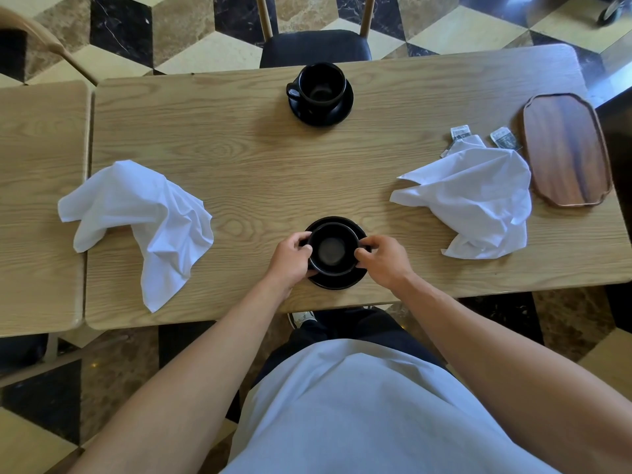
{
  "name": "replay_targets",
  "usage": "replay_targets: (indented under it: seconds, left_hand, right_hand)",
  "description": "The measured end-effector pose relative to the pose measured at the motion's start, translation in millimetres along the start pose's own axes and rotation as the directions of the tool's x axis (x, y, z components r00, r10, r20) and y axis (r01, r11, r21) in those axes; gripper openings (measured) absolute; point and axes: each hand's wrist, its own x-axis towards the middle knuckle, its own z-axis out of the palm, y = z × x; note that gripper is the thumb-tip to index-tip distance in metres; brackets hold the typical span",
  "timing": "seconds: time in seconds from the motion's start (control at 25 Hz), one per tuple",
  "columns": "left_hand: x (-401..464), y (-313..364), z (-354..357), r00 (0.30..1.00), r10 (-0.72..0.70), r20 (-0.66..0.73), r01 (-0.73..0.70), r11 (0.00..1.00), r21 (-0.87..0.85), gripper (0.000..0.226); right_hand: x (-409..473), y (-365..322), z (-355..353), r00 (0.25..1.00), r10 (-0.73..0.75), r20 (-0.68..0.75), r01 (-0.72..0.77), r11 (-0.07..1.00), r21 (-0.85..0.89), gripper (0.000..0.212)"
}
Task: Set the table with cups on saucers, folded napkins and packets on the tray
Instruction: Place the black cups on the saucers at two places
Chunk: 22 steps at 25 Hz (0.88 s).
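A black cup (332,249) stands on a black saucer (342,283) near the table's front edge. My left hand (290,260) grips the cup's left side and my right hand (383,260) grips its right side. A second black cup (319,87) sits on its saucer (345,109) at the far edge. One crumpled white napkin (143,220) lies at the left, another (478,200) at the right. Small packets (461,133) (504,138) lie partly under the right napkin, beside the wooden tray (566,148).
The light wooden table (260,165) meets a second table (37,200) at the left. A dark-seated chair (314,46) stands at the far side and another chair (37,32) at the far left. The tray holds nothing.
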Motion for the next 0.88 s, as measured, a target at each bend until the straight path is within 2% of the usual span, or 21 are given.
replay_targets:
  seconds: [0.28, 0.48, 0.64, 0.88]
  left_hand:
    - [-0.7, 3.2, 1.6, 1.000, -0.017, 0.001, 0.017, 1.000, 0.008, 0.035]
    - [3.0, 7.2, 8.5, 0.996, -0.092, -0.017, 0.089, 0.988, -0.130, 0.034]
    - [2.7, 6.4, 8.3, 0.993, -0.112, 0.021, 0.114, 0.982, -0.153, 0.043]
    - [0.5, 5.9, 8.1, 0.995, -0.094, 0.031, 0.097, 0.986, -0.133, 0.043]
  right_hand:
    - [0.8, 0.2, 0.9, 1.000, 0.003, -0.024, -0.003, 1.000, -0.028, 0.029]
    - [1.8, -1.6, 1.8, 0.998, 0.064, 0.020, -0.065, 0.995, 0.070, 0.042]
    - [-0.5, -2.3, 1.4, 0.999, 0.032, 0.012, -0.032, 0.999, 0.018, 0.033]
    - [-4.4, -3.7, 2.0, 1.000, 0.023, 0.004, -0.023, 0.998, 0.056, 0.032]
